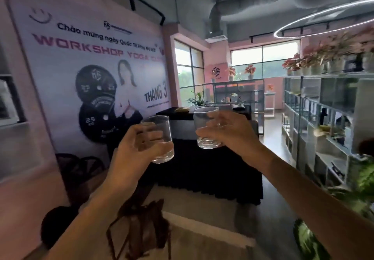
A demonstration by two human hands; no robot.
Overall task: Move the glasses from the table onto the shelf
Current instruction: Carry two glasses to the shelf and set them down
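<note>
My left hand [135, 148] is wrapped around a clear, empty tumbler glass [162, 152], held upright in the air at chest height. My right hand [228, 136] grips a second clear glass [204, 118], also upright and a little higher. Both glasses are raised in front of a table covered with a black cloth [212, 170]. A tall metal shelf unit [323, 122] with several open compartments runs along the right side of the room, beyond my right arm.
A large workshop banner [97, 73] covers the pink wall on the left. Potted pink flowers [332, 57] stand along the shelf top. Green plants [364, 191] crowd the lower right. A dark wooden chair [139, 225] sits below my arms. A second shelf [238, 96] stands by the far windows.
</note>
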